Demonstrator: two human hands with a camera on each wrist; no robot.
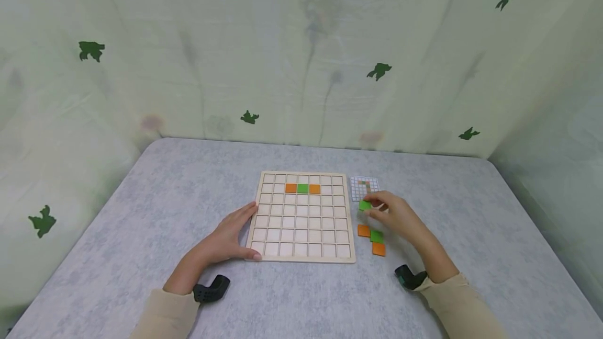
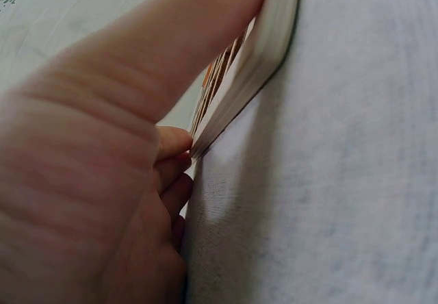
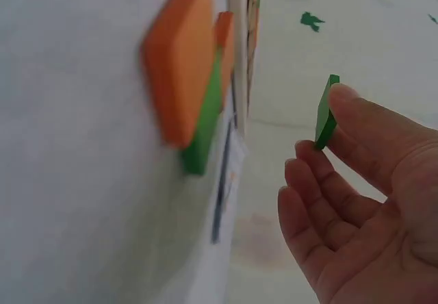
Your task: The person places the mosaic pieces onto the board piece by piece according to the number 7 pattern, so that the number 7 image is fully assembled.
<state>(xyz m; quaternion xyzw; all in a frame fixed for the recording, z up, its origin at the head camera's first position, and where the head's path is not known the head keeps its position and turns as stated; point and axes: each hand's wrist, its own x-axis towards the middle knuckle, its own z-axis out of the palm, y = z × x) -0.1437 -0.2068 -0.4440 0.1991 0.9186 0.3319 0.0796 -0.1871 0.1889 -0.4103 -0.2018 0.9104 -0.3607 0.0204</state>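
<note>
On a mottled grey table (image 1: 292, 302) before a pale printed backdrop (image 1: 282, 56), my right hand (image 1: 393, 216) pinches one green tile (image 1: 365, 205); beyond the pinch lies one grid card (image 1: 359, 188), nearer me two orange tiles (image 1: 378, 249) and one loose green tile (image 1: 376, 236), leftward one board (image 1: 301, 224) bearing three tiles (image 1: 303, 188), my left hand (image 1: 228, 235) spread at its edge.

The bare left hand (image 1: 228, 235) is spread, its thumb well apart from the nearly straight fingers. The bare right hand (image 1: 395, 215) pinches between thumb and fingertips, remaining fingers bent. The beige-sleeved left forearm (image 1: 168, 310) and beige-sleeved right forearm (image 1: 454, 300) slant forward and inward.
</note>
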